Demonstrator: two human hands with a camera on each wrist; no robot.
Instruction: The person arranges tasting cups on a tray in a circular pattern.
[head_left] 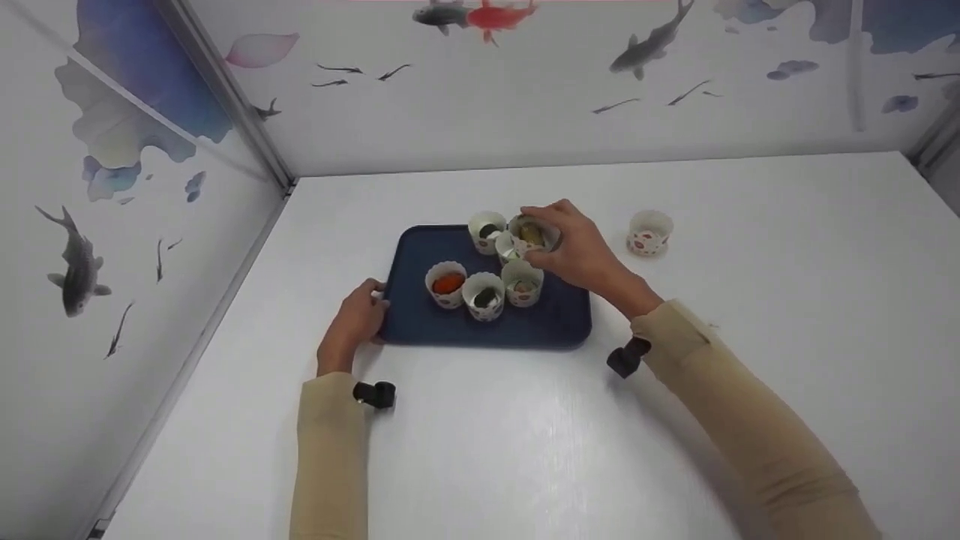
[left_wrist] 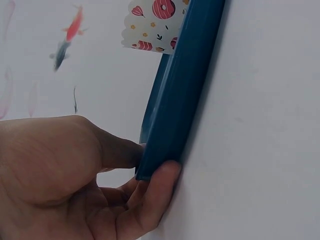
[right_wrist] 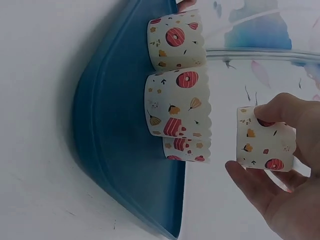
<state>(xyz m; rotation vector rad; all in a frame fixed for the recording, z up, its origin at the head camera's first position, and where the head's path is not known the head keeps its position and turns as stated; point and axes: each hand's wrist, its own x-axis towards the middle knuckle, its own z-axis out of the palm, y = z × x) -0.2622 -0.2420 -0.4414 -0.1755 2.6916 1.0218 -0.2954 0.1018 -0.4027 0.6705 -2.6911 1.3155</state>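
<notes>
My left hand [head_left: 360, 313] grips the left edge of a dark blue tray [head_left: 409, 259]. In the left wrist view, the thumb [left_wrist: 117, 150] lies over the rim and the fingers curl beneath. Above the back right of the tray, my right hand [head_left: 576, 244] holds a printed paper cup [right_wrist: 265, 140] between thumb and fingers, with a yellow-green piece [head_left: 531, 234] inside. Below it, another paper cup [head_left: 506, 246] is partly hidden. Also on the tray are a cup with orange contents [head_left: 448, 285], two with dark contents [head_left: 484, 297] and one with pale contents [head_left: 523, 283].
One more paper cup [head_left: 649, 234] stands on the white table [head_left: 480, 442] to the right of the tray. White walls [head_left: 450, 112] with painted fish enclose the table at the back and left.
</notes>
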